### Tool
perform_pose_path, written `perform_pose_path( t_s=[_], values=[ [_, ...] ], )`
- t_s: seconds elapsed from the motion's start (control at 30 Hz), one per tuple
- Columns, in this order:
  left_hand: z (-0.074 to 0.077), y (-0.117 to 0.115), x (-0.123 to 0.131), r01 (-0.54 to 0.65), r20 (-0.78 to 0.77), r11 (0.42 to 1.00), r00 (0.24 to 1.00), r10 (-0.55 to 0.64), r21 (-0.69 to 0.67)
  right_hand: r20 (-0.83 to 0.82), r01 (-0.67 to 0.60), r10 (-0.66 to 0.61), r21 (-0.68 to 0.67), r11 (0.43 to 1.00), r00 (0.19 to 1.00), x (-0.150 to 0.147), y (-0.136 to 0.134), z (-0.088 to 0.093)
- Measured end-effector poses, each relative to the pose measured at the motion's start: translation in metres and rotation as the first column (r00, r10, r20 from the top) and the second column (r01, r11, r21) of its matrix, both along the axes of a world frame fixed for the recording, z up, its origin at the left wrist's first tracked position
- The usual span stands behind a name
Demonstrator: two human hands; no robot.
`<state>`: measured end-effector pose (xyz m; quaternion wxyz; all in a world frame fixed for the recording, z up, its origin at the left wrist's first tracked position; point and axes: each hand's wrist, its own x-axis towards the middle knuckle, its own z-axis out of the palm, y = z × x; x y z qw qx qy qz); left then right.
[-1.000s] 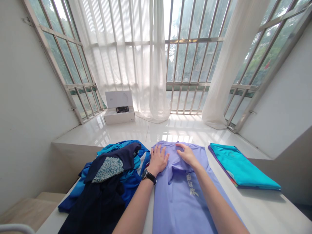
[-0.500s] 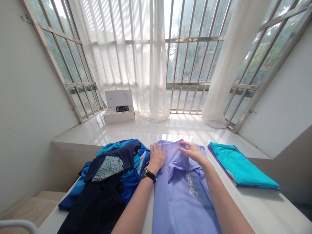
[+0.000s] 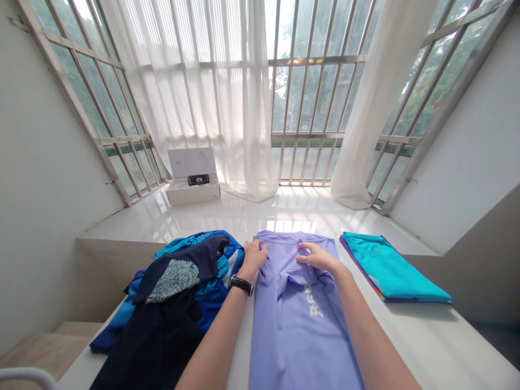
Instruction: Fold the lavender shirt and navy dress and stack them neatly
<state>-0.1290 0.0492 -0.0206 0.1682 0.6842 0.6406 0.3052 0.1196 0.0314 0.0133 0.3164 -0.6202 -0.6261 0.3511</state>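
Lilac shirt (image 3: 290, 336) under the right hand (image 3: 322, 257), thumb and fingers parted there; left hand (image 3: 254, 257) curls at the shirt's edge, any pinch impossible to tell; likely light, limp cloth, best held by corners beside each hand.

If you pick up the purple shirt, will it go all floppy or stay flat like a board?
The purple shirt would probably flop, because its cloth bunches into soft folds near the right hand. It likely wouldn't roll or tip if pushed, since it lies spread out low on the white table; it might just wrinkle more.
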Motion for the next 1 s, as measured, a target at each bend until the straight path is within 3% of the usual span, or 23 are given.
perform_pose_path(
  t_s=[0.27,0.57,0.73,0.8,0.9,1.0],
  values=[
    [-0.002,0.009,-0.01,0.006,0.059,0.999,0.998,-0.008,0.033,-0.046,-0.089,0.087,-0.026,0.996,0.995,-0.005,0.001,-0.003],
    [-0.012,0.008,-0.005,-0.041,0.033,0.997,0.999,0.039,0.062,-0.075,-0.072,0.071,-0.003,0.997,0.995,-0.013,-0.001,-0.009],
    [-0.006,0.005,-0.003,-0.079,-0.036,0.982,0.996,0.086,0.172,-0.088,-0.072,0.073,0.015,0.997,0.993,-0.011,0.001,-0.009],
    [0.0,0.004,-0.003,0.027,-0.116,0.98,0.993,-0.005,0.196,-0.093,-0.073,0.075,0.029,0.997,0.993,-0.012,0.003,-0.009],
    [0.004,0.0,-0.002,0.283,-0.226,0.949,0.942,-0.248,0.14,-0.099,-0.081,0.089,0.077,0.994,0.991,-0.015,0.005,-0.01],
    [0.002,-0.006,0.001,0.36,-0.262,0.929,0.908,-0.326,0.09,-0.098,-0.086,0.097,0.117,0.989,0.99,-0.019,0.007,-0.009]
  ],
)
